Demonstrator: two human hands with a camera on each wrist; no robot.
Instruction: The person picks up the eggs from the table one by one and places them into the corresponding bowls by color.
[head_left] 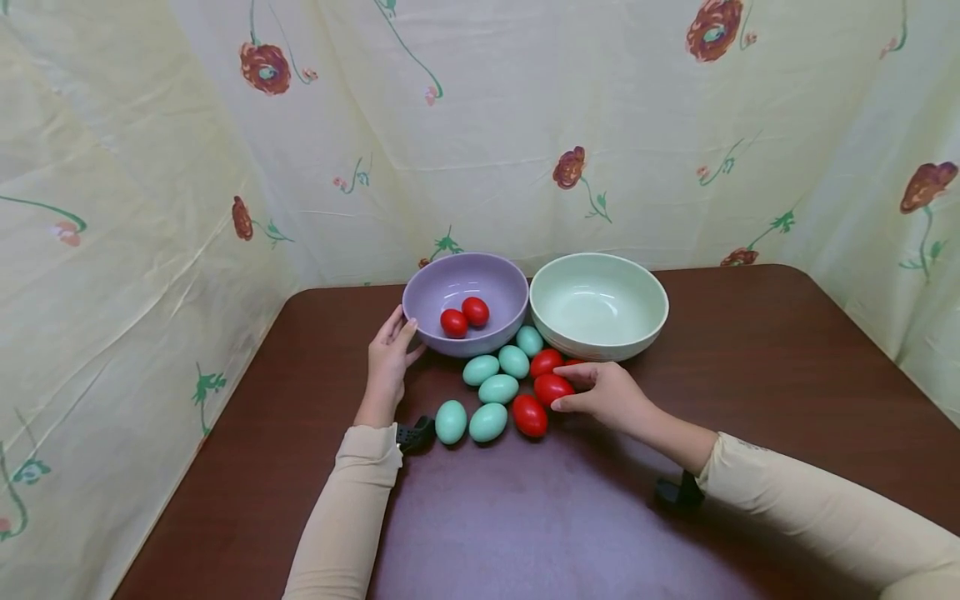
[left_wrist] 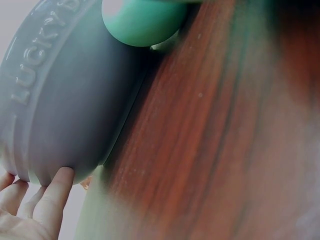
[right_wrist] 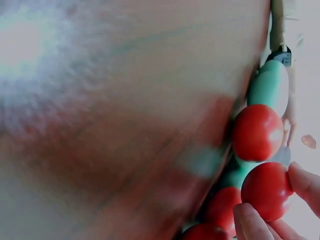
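My left hand [head_left: 387, 364] rests against the left side of a purple bowl [head_left: 495, 333], its fairly straight fingertips touching the outer wall; one reaches the rim. In the left wrist view, raised lettering shows on the bowl [left_wrist: 70, 95]. Two red eggs [head_left: 475, 312] lie inside it. My right hand [head_left: 611, 396] pinches a red egg [head_left: 553, 389] between thumb and fingers, among the eggs on the table; the right wrist view shows this egg [right_wrist: 266, 191] between the fingertips. Other red eggs [head_left: 530, 416] lie beside it, one partly hidden by the hand. Several mint-green eggs [head_left: 498, 389] lie to the left.
A pale green bowl [head_left: 592, 304] stands right beside the purple one, with nothing inside. Both bowls are near the back edge of the dark brown table [head_left: 525, 517]. Behind and beside the table hangs a flowered curtain [head_left: 480, 125]. Dark wrist straps [head_left: 416, 435] are on both arms.
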